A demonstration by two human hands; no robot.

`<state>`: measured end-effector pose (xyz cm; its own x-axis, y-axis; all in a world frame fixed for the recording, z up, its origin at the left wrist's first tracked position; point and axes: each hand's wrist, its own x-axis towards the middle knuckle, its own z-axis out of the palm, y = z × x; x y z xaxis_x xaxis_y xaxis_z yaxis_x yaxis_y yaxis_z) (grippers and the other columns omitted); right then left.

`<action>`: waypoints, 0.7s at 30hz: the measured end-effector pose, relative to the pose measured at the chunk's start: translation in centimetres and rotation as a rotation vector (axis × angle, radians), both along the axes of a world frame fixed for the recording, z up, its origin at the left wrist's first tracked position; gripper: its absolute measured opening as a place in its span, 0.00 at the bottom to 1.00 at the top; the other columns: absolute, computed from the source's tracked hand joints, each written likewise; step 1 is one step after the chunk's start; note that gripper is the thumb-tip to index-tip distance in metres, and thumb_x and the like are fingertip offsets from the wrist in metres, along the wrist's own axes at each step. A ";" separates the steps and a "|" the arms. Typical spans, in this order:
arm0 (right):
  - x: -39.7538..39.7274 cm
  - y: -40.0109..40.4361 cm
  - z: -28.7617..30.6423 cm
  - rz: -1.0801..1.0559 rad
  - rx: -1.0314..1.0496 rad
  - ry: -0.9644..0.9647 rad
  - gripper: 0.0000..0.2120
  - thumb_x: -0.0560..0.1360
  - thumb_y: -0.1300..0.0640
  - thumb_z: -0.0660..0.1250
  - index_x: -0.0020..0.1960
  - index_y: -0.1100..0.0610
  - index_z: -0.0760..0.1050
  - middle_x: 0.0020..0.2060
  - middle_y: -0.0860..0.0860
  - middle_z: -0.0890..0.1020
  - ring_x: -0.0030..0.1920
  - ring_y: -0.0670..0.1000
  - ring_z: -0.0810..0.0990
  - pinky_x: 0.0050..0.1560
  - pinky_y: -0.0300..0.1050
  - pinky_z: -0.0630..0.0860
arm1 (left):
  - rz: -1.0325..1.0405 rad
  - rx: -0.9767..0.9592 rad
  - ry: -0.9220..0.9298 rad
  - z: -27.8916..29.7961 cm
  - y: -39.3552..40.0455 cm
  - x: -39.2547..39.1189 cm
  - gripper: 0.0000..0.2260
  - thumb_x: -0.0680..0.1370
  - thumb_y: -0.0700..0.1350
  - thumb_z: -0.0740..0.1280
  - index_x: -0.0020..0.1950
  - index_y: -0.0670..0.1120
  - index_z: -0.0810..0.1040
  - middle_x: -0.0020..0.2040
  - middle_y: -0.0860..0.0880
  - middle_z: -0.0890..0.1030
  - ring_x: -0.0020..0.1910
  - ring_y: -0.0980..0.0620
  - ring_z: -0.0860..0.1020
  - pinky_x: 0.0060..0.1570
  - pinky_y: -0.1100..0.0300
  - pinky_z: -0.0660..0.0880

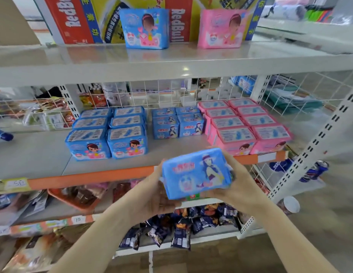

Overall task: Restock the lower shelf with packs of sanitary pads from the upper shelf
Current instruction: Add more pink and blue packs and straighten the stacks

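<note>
The left hand (152,196) and right hand (237,186) are gripping a blue pack of sanitary pads (196,173) between them, holding it in front of the lower shelf (89,177), just before the small blue packs (177,123) standing there.

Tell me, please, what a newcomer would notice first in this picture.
First comes the blue pack held between both hands, left hand and right hand, in front of the lower shelf. Behind it, that shelf carries blue packs at the left, a smaller blue group in the middle and pink packs at the right. On the upper shelf one blue pack and one pink pack stand upright.
</note>
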<state>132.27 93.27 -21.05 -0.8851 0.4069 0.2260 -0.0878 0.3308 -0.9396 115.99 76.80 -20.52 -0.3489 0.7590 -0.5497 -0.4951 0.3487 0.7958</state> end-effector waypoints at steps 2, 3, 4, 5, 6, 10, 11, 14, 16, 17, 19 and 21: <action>0.6 1.1 0.4 -0.061 -0.031 0.018 0.30 0.62 0.51 0.84 0.61 0.43 0.77 0.55 0.47 0.85 0.56 0.50 0.84 0.54 0.50 0.82 | -0.017 0.020 0.292 0.0 0.4 1.4 0.32 0.75 0.67 0.54 0.54 0.42 0.82 0.39 0.44 0.85 0.31 0.50 0.81 0.30 0.61 0.77; 0.8 1.7 0.7 -0.114 -0.043 0.016 0.26 0.62 0.49 0.83 0.57 0.44 0.80 0.52 0.47 0.86 0.53 0.49 0.85 0.50 0.47 0.82 | -0.016 0.057 0.444 0.2 0.4 2.1 0.29 0.75 0.65 0.55 0.52 0.43 0.82 0.38 0.47 0.86 0.31 0.52 0.82 0.31 0.62 0.78; 1.1 2.3 0.9 -0.159 -0.062 0.016 0.23 0.61 0.46 0.81 0.55 0.45 0.81 0.48 0.46 0.87 0.50 0.47 0.85 0.46 0.44 0.81 | -0.011 0.100 0.604 0.3 0.4 2.7 0.26 0.75 0.65 0.56 0.52 0.45 0.81 0.39 0.50 0.86 0.33 0.56 0.82 0.32 0.65 0.78; 1.3 2.8 1.1 -0.179 -0.078 0.022 0.22 0.63 0.44 0.80 0.54 0.47 0.82 0.45 0.45 0.87 0.47 0.46 0.85 0.43 0.41 0.79 | 0.007 0.134 0.760 0.4 0.4 3.1 0.26 0.75 0.68 0.57 0.56 0.49 0.79 0.44 0.54 0.86 0.37 0.60 0.83 0.35 0.67 0.78; 1.5 3.3 1.1 -0.183 -0.089 0.026 0.21 0.65 0.44 0.80 0.54 0.49 0.82 0.43 0.45 0.87 0.44 0.45 0.85 0.40 0.38 0.77 | 0.032 0.155 0.880 0.3 0.6 3.2 0.29 0.74 0.72 0.58 0.61 0.52 0.77 0.51 0.56 0.85 0.45 0.64 0.83 0.41 0.67 0.79; 2.6 4.9 0.9 -0.160 -0.101 0.013 0.19 0.67 0.39 0.77 0.50 0.51 0.83 0.38 0.47 0.86 0.35 0.45 0.81 0.35 0.40 0.73 | 0.099 0.226 0.952 0.4 1.6 5.1 0.39 0.69 0.72 0.67 0.75 0.52 0.67 0.66 0.60 0.78 0.63 0.64 0.77 0.59 0.67 0.76; 2.9 5.1 0.7 -0.145 -0.088 0.005 0.20 0.66 0.36 0.76 0.48 0.51 0.84 0.37 0.50 0.86 0.34 0.48 0.80 0.34 0.43 0.72 | 0.105 0.241 0.919 0.8 2.1 5.9 0.37 0.72 0.67 0.70 0.75 0.51 0.67 0.65 0.58 0.79 0.63 0.62 0.78 0.58 0.64 0.77; 3.8 5.6 0.3 -0.092 -0.059 -0.023 0.23 0.64 0.32 0.71 0.44 0.50 0.84 0.37 0.51 0.86 0.33 0.51 0.79 0.34 0.48 0.70 | 0.163 0.278 0.837 1.5 3.2 8.1 0.25 0.75 0.51 0.72 0.70 0.48 0.73 0.58 0.55 0.84 0.56 0.59 0.82 0.50 0.65 0.79; 4.5 6.2 0.3 -0.067 -0.056 -0.012 0.25 0.65 0.29 0.68 0.44 0.50 0.83 0.37 0.51 0.85 0.34 0.51 0.79 0.36 0.48 0.70 | 0.233 0.246 0.832 1.6 3.6 9.2 0.21 0.73 0.49 0.71 0.66 0.49 0.77 0.55 0.56 0.85 0.54 0.56 0.84 0.48 0.64 0.80; 4.7 6.5 0.2 -0.056 -0.061 -0.009 0.29 0.67 0.26 0.65 0.43 0.53 0.82 0.36 0.54 0.84 0.34 0.53 0.78 0.37 0.49 0.69 | 0.282 0.227 0.819 1.5 3.7 9.8 0.18 0.73 0.50 0.71 0.62 0.50 0.80 0.53 0.55 0.86 0.53 0.54 0.84 0.48 0.62 0.81; 5.1 7.0 -0.3 -0.022 -0.120 -0.022 0.43 0.69 0.22 0.58 0.43 0.65 0.78 0.39 0.65 0.80 0.36 0.61 0.77 0.38 0.56 0.69 | 0.408 0.190 0.737 1.2 3.9 10.4 0.12 0.73 0.54 0.71 0.53 0.51 0.84 0.49 0.51 0.87 0.50 0.49 0.85 0.50 0.52 0.82; 5.3 7.3 -0.8 0.009 -0.151 -0.064 0.48 0.70 0.21 0.56 0.47 0.70 0.76 0.45 0.68 0.81 0.44 0.68 0.79 0.45 0.66 0.74 | 0.530 0.129 0.631 0.7 4.1 10.8 0.12 0.74 0.56 0.71 0.46 0.47 0.86 0.45 0.47 0.87 0.46 0.46 0.85 0.56 0.39 0.78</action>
